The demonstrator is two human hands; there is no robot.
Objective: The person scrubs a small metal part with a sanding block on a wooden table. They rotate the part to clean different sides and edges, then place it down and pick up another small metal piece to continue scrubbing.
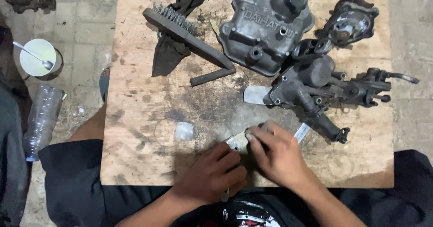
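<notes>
both hands (243, 164) grip paper scrap (235, 142); spoon (34, 55) in cup (45, 69)

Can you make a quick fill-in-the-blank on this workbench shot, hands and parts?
1. Both hands, left hand and right hand, meet at the board's ____ edge.
2. The wire brush lies on a ____ rag.
3. The spoon rests in a white ____ on the floor.
4. The clear bottle lies to the board's ____.

Missing words: near; black; cup; left

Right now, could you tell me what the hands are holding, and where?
Both the left hand and right hand pinch a small pale piece by its edges; its kind cannot be told.
</notes>
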